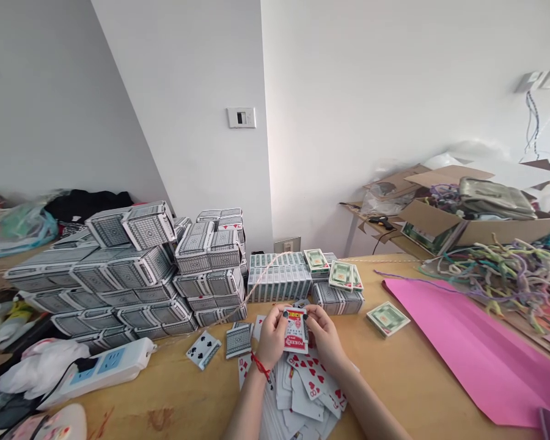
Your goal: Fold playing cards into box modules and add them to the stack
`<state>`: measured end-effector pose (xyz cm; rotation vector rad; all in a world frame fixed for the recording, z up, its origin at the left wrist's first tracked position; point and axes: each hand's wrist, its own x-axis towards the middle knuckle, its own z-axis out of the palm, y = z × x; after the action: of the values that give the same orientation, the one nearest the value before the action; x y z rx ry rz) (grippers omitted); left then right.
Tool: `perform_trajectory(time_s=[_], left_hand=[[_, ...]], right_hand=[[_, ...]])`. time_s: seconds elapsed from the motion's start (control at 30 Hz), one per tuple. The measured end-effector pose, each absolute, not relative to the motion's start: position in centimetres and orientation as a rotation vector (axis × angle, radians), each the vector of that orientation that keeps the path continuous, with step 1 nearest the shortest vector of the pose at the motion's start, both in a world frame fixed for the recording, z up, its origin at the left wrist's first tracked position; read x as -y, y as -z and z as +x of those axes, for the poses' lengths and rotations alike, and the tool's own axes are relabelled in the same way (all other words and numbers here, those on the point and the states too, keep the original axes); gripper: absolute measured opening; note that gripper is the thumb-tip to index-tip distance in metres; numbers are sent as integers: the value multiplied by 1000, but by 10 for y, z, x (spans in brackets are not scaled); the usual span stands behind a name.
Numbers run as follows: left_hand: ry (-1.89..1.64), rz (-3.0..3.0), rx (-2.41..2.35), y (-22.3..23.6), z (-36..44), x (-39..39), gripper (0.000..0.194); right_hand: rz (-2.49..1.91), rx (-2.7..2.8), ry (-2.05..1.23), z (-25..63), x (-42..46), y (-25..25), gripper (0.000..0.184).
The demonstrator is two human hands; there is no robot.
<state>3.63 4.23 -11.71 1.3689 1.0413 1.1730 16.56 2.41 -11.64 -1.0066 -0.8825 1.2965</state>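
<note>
Both hands meet over the table (165,391). The left grip (273,333) and the right grip (321,333) are closed, together pinching a red-and-white card (296,341) at its side edges, thumbs on the face; large lettering on it reads POKER, with smaller print too fine to make out. A red bracelet (260,365) circles the left wrist. Directly below the grip, toward the wearer, loose playing cards (307,400) overlap in a heap: hearts show, one marked 8; near the left forearm a corner reads 10. Just left of the grip lies a patterned deck (239,340), then a spade card (203,349), face up. Farther left rise grey-patterned card blocks (123,269) in stacks, with a white power strip (110,366) before them. Beyond the grip stands a row of boxes (279,278). To its right lies a green-and-cream box (387,319), its print illegible; farther right, a pink sheet (467,348).
</note>
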Motion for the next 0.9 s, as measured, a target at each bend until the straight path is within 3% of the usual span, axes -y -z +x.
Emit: perform_trajectory(time_s=[0.53, 0.9], left_hand=[[-1167, 1388, -1051, 115, 37, -41, 22], [-1212, 1421, -1309, 119, 45, -40, 23]], right_hand=[[-950, 851, -1429, 164, -25, 118, 30], [-1146, 952, -1146, 159, -27, 127, 30]])
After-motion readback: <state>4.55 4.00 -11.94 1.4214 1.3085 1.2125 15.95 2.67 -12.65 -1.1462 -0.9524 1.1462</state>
